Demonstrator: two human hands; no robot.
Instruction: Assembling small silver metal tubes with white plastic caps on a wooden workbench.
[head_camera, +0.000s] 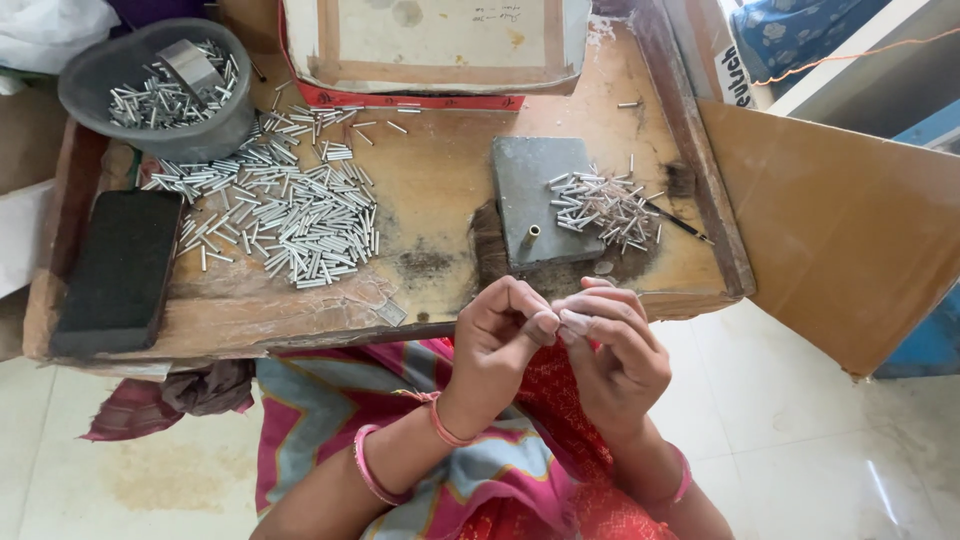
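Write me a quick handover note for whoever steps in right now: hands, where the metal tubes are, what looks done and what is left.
Left hand and right hand: fingertips pinched together over the lap, near the board edge; whatever they pinch is too small to tell.
Grey slab: one brass-coloured pin upright near its front edge, small tube pile at its right.
Large tube pile loose on the wooden board; more in the grey bowl.
Which pile is finished cannot be told.
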